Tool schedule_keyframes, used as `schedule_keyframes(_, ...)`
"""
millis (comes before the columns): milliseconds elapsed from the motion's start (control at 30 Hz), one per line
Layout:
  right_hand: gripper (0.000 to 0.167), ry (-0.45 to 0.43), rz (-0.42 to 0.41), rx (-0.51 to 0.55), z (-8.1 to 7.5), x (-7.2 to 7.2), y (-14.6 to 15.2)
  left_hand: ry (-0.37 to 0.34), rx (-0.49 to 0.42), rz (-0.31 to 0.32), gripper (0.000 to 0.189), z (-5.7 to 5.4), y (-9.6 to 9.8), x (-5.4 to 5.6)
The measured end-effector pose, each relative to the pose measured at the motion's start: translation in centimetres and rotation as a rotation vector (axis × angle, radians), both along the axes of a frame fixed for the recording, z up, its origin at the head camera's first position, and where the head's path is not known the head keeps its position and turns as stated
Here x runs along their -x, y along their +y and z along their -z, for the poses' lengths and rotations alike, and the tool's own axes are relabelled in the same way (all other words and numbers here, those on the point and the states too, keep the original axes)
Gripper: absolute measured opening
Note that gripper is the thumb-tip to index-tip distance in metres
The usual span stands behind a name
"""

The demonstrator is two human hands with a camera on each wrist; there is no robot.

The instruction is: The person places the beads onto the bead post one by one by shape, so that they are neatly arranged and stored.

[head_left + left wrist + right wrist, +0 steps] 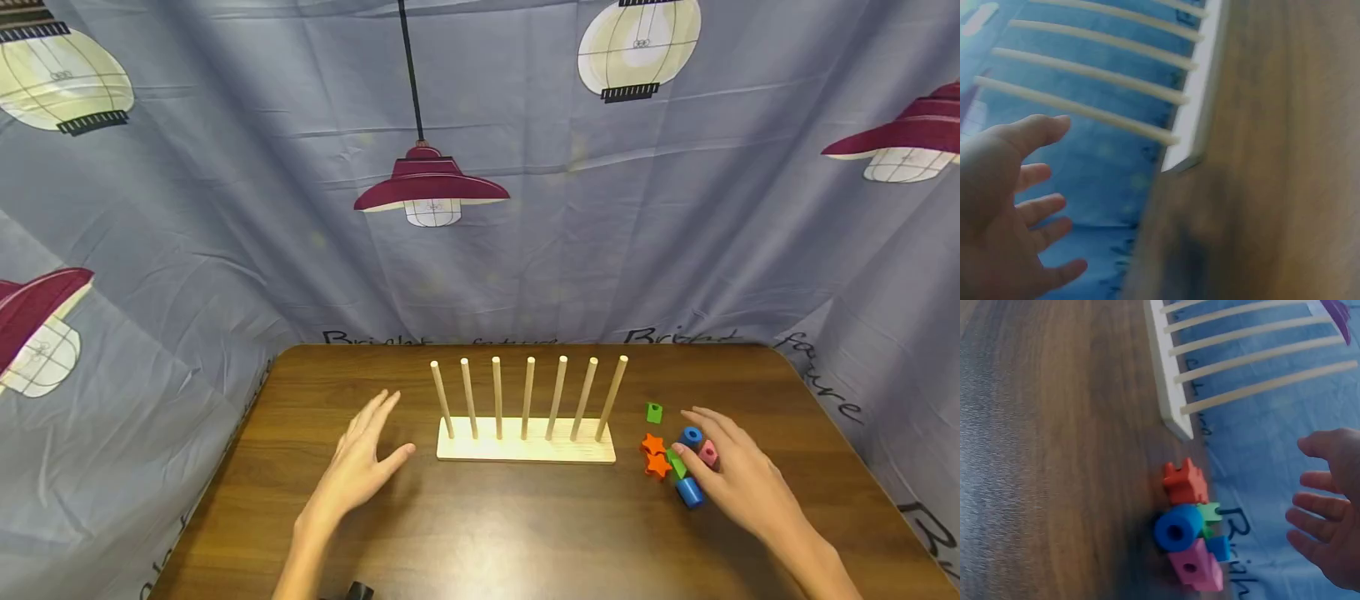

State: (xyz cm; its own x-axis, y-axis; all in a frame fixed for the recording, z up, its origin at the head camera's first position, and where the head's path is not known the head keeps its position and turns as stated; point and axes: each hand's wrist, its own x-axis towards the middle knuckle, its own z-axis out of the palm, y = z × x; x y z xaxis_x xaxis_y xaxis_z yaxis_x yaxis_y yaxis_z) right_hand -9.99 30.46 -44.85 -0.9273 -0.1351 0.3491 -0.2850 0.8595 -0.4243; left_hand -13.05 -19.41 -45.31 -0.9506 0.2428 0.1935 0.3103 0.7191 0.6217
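Note:
A pale wooden peg rack (525, 451) with several upright pegs stands toward the back middle of the table. To its right lies a loose group of beads: orange star beads (657, 465), blue cylinder beads (689, 492), a pink bead (707, 452) and green beads (655, 412). My right hand (738, 475) is over the right side of this group, fingers spread and holding nothing. In the right wrist view, the pink bead (1190, 565) shows a hole. Left of the rack, my left hand (356, 467) hovers with fingers extended and thumb apart, also holding nothing.
The brown wooden table (525, 533) ends at a grey-blue curtain (480, 283) printed with lamps and lettering, which hangs behind and along both sides. A small black object (359, 591) shows at the bottom edge near the left forearm.

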Motion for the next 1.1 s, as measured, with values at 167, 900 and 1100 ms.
schedule_keyframes(167,0.036,0.002,0.042,0.114,1.2,0.1,0.4,-0.121,-0.205,0.094,0.071,2.9,1.4,0.8)
schedule_keyframes(900,0.040,-0.231,0.049,0.177,4.5,1.9,0.3,-0.319,-0.398,0.083,0.063,7.1,3.1,3.8)
schedule_keyframes(1100,0.041,-0.236,0.035,0.178,4.6,2.6,-0.1,-0.359,-0.383,0.155,0.066,6.8,2.7,4.7)
